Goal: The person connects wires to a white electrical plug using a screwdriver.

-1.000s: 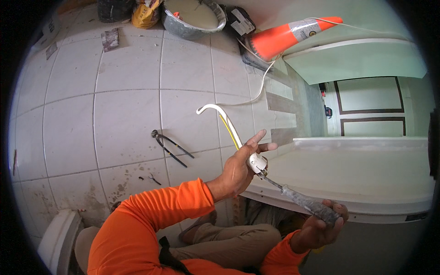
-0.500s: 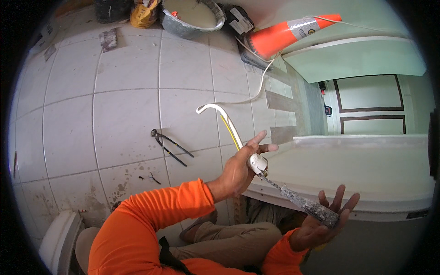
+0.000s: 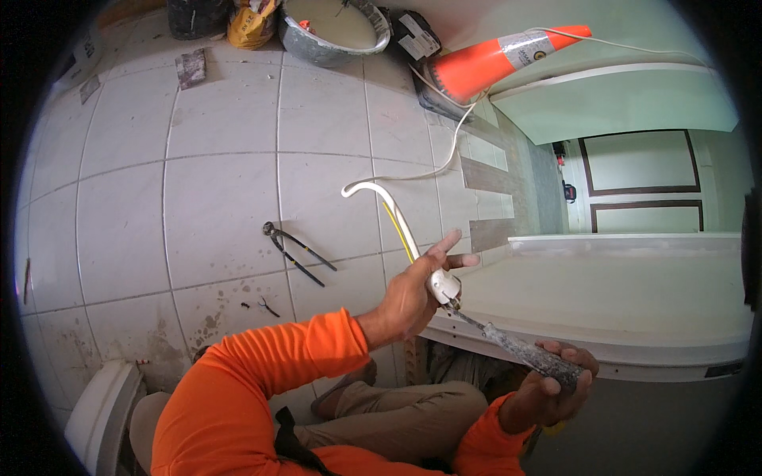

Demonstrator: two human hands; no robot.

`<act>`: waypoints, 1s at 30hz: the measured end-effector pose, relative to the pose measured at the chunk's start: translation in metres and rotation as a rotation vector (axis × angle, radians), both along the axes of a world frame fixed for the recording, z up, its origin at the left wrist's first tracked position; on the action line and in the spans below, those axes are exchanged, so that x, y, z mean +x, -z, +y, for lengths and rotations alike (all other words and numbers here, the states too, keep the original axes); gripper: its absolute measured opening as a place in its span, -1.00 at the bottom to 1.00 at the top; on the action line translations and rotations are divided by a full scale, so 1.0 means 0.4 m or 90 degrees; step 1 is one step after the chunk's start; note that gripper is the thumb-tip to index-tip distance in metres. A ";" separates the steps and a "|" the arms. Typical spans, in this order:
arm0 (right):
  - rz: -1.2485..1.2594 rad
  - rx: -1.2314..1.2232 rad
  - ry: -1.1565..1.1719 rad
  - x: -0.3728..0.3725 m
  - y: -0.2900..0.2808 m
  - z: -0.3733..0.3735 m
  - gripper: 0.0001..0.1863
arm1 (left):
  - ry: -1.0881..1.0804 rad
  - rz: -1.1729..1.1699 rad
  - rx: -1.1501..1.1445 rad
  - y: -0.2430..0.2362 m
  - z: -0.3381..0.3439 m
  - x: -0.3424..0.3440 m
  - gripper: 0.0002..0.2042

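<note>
My left hand (image 3: 406, 300) is closed around a white electrical plug or socket (image 3: 443, 285), its index and middle fingers stretched past it. A white cable (image 3: 386, 200) runs out of the fitting's far end, with a yellow-green wire (image 3: 397, 231) beside it. My right hand (image 3: 552, 390) has its fingers curled round the thick, plaster-crusted handle of a screwdriver (image 3: 528, 355). The screwdriver's thin shaft points up and left, its tip at the open end of the white fitting. Exactly what the tip touches inside is too small to make out.
Pincers (image 3: 294, 252) with dark handles lie on the tiled floor (image 3: 222, 206), near small wire scraps (image 3: 268, 308). Farther off stand a grey tub (image 3: 325, 54) of murky liquid and an orange traffic cone (image 3: 484, 67) lying tilted. A white panel ledge (image 3: 603, 293) borders my right side.
My right hand's fingers, spread open under the screwdriver handle before, have closed around it. The handle has tilted up slightly; my left hand with the white fitting has barely moved.
</note>
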State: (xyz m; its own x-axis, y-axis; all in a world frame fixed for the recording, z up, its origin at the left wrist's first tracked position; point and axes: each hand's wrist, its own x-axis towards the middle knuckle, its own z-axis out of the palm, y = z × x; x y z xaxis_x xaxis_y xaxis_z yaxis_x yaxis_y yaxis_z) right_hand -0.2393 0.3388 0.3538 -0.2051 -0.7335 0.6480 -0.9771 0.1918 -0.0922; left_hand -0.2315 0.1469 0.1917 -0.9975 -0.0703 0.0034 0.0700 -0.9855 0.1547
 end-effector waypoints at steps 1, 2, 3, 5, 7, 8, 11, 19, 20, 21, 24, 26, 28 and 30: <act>-0.009 -0.015 -0.013 0.000 0.002 -0.018 -0.44 | 0.004 0.000 0.001 0.001 0.006 0.000 -0.30; -0.019 -0.030 -0.028 0.001 0.005 -0.030 -0.45 | 0.008 0.000 0.002 -0.001 0.005 0.002 -0.29; 0.013 -0.016 -0.003 0.004 0.010 -0.029 -0.43 | 0.002 -0.010 0.000 -0.003 -0.001 0.001 -0.29; 0.068 0.012 0.037 0.011 0.018 -0.024 -0.40 | -0.006 -0.031 -0.002 -0.006 -0.016 0.000 -0.30; 0.103 0.035 0.050 0.012 0.014 -0.030 -0.36 | -0.015 -0.030 -0.002 -0.002 -0.024 0.004 -0.30; 0.104 0.034 0.038 0.009 0.011 -0.034 -0.34 | -0.019 -0.029 -0.001 -0.002 -0.024 0.003 -0.31; 0.079 0.003 -0.030 -0.004 0.009 -0.044 -0.29 | 0.007 -0.021 -0.020 -0.004 -0.011 0.008 -0.31; 0.092 -0.007 0.131 0.014 0.013 -0.017 -0.25 | 0.002 -0.002 -0.002 -0.009 -0.001 0.016 -0.33; 0.093 -0.031 0.132 0.014 0.020 -0.030 -0.26 | 0.006 0.002 -0.008 -0.009 0.000 0.018 -0.32; 0.094 -0.054 0.133 0.015 0.025 -0.044 -0.27 | 0.000 -0.004 -0.014 -0.008 -0.001 0.015 -0.32; 0.092 -0.073 0.098 0.028 0.045 -0.079 -0.29 | -0.014 -0.019 -0.016 -0.007 -0.015 0.000 -0.32; 0.086 -0.036 0.048 0.024 0.048 -0.049 -0.30 | -0.019 -0.030 -0.003 -0.004 -0.023 -0.001 -0.32; 0.103 -0.005 0.054 0.025 0.041 -0.042 -0.29 | -0.016 -0.039 -0.009 -0.007 -0.023 0.006 -0.31; 0.101 -0.008 0.076 0.030 0.034 -0.057 -0.27 | -0.018 -0.040 -0.021 -0.006 -0.018 0.007 -0.31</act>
